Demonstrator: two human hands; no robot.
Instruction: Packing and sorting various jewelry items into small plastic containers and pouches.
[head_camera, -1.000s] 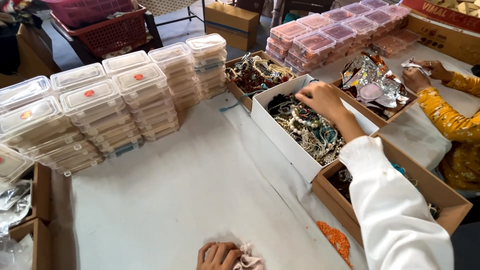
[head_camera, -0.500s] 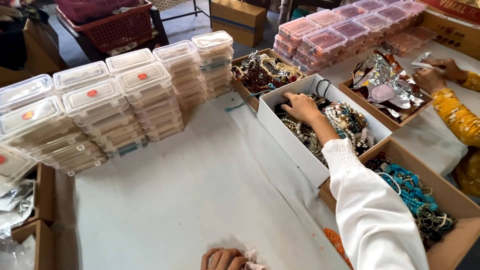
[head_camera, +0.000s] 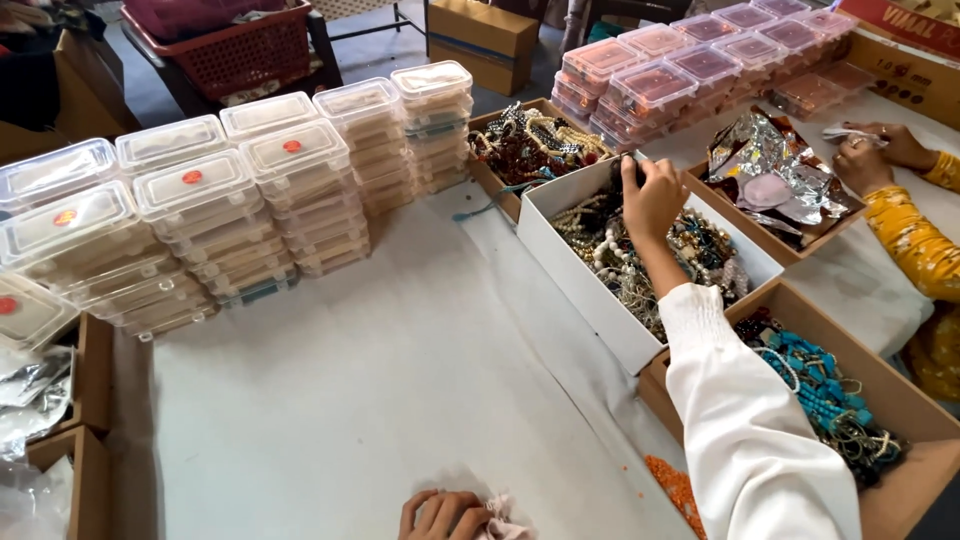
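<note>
Right hand (head_camera: 652, 195) pinching dark bit above white box (head_camera: 560, 255); beads (head_camera: 610, 250) beneath may snag, spill. Left hand (head_camera: 445, 515) clutching cloth (head_camera: 500, 520).

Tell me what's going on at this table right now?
The person's right hand reaches into a long white box full of beaded jewellery, fingers closed on something small at its far end. Their left hand rests at the near table edge on a bit of pale cloth. Stacks of clear lidded containers stand to the left. Another person's hands in yellow sleeves work across the table.
</note>
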